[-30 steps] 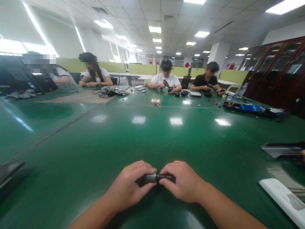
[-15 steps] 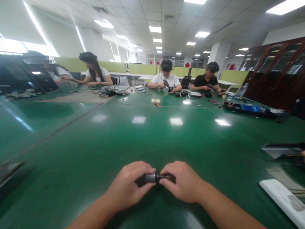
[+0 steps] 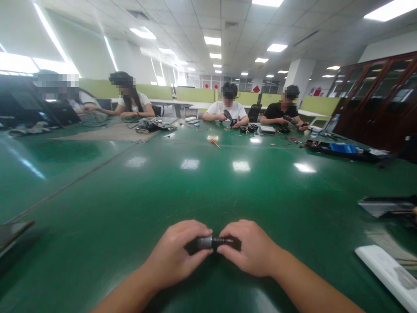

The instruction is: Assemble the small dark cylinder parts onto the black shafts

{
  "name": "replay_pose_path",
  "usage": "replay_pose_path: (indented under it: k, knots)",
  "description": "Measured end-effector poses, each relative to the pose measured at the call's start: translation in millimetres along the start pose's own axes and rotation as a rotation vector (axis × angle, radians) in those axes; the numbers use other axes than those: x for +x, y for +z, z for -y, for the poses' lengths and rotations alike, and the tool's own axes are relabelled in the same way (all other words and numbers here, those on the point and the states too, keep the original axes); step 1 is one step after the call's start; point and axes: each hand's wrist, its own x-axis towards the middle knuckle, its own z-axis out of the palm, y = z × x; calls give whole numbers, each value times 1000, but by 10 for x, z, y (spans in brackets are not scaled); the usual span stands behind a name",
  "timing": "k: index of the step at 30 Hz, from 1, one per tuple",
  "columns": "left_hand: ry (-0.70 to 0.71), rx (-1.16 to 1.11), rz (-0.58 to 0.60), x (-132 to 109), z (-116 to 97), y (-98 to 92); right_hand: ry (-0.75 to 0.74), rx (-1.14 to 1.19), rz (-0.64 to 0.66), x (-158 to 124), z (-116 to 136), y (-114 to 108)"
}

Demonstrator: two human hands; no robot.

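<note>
Low in the middle of the head view, both my hands hold a small dark cylindrical object lying sideways between them. It has a smooth grey band on its left part and a dark, ribbed section on its right. My left hand has its thumb and fingers closed around the grey end. My right hand grips the ribbed end between thumb and fingers. The palms and fingers hide both outer ends, so I cannot tell exactly what it is or whether it is one piece or two joined ones.
Around my hands spreads a green tabletop. A white power strip lies at right, below a dark metal-edged item. An orange screwdriver lies farther back. Several people work across the table, beside a tray of parts.
</note>
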Motion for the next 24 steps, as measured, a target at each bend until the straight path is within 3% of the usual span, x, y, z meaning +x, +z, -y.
replay_pose_path:
  k: [24]
  knots:
    - [4, 30, -16, 9, -9, -38, 12, -13, 2, 8, -22, -24]
